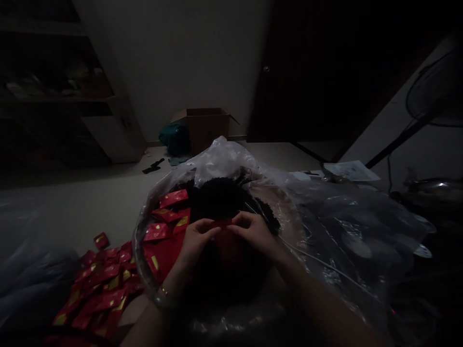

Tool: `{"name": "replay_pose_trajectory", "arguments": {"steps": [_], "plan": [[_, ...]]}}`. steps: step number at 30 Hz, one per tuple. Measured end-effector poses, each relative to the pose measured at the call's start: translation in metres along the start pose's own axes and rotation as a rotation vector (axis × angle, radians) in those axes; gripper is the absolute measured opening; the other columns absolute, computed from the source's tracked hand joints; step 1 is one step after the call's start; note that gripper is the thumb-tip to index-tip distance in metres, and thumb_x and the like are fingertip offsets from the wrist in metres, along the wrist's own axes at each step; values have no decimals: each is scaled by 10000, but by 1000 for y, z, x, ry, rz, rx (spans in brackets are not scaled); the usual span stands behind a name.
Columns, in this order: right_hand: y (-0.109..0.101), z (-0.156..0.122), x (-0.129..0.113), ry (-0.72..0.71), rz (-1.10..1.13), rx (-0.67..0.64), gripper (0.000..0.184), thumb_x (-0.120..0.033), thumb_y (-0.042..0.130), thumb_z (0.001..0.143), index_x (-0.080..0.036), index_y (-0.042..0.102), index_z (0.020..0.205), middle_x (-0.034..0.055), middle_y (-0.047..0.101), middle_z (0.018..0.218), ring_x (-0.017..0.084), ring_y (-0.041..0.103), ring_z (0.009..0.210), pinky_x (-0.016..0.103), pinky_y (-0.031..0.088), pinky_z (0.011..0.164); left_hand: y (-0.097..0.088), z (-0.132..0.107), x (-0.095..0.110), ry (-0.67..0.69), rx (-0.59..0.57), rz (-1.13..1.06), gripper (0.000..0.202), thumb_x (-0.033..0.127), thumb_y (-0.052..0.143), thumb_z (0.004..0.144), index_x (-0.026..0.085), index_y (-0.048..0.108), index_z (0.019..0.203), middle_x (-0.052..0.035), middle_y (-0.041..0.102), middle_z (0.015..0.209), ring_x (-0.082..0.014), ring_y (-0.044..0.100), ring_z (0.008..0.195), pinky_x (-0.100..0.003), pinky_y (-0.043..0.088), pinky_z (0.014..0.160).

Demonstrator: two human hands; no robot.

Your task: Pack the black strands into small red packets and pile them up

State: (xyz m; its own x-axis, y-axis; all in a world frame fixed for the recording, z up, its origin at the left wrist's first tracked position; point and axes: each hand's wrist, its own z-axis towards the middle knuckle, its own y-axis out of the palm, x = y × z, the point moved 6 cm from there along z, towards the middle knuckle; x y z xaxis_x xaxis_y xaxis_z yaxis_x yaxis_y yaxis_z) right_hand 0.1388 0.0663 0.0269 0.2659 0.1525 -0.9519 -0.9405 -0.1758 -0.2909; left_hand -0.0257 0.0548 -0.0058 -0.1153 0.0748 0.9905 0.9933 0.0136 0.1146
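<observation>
Both my hands pinch the top edge of one small red packet (228,243) over a round tub lined with clear plastic (139,260). My left hand (197,241) grips its left corner, and my right hand (255,233) its right corner. The packet hangs in shadow, so its print is hard to read. Under and behind it lies a heap of black material (220,195), too dark to identify. Several red packets with gold marks (157,231) lie inside the tub by my left hand.
More red packets (103,282) are piled on the left, outside the tub. An open cardboard box (209,130) and a teal bag (174,139) stand by the wall. Clear plastic sheeting (336,241) and a white cord (325,264) spread on the right. A fan (434,91) stands far right.
</observation>
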Motion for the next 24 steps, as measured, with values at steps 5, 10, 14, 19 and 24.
{"name": "replay_pose_trajectory", "arguments": {"steps": [5,10,14,19,24], "plan": [[-4,1,2,40,92,23,193,-345,713,660,-172,629,659,4,654,685,160,602,672,286,483,643,9,-4,0,-51,-146,23,288,364,717,683,137,733,858,-61,735,815,-178,639,710,-264,481,652],[0,3,1,30,118,-31,288,-321,764,599,-186,564,758,-18,615,763,154,591,738,287,482,690,11,-5,0,7,-110,49,275,398,686,707,148,703,821,-26,707,787,-152,619,712,-231,464,642],[1,3,3,48,124,-4,291,-356,746,622,-189,562,773,-19,589,755,150,573,738,287,476,692,14,-6,4,75,-82,122,273,414,642,736,156,671,821,-22,692,796,-164,620,743,-244,479,653],[0,4,9,107,189,44,281,-360,727,624,-180,604,801,-10,614,733,152,586,693,292,484,661,14,-7,9,173,-56,166,209,364,615,764,169,665,821,-12,693,772,-164,627,726,-256,490,660],[2,2,5,83,139,17,280,-337,735,622,-172,655,833,13,671,789,177,620,763,305,492,712,12,-8,13,222,-11,186,192,335,601,767,169,670,831,-19,703,778,-170,635,731,-255,492,659]]}}
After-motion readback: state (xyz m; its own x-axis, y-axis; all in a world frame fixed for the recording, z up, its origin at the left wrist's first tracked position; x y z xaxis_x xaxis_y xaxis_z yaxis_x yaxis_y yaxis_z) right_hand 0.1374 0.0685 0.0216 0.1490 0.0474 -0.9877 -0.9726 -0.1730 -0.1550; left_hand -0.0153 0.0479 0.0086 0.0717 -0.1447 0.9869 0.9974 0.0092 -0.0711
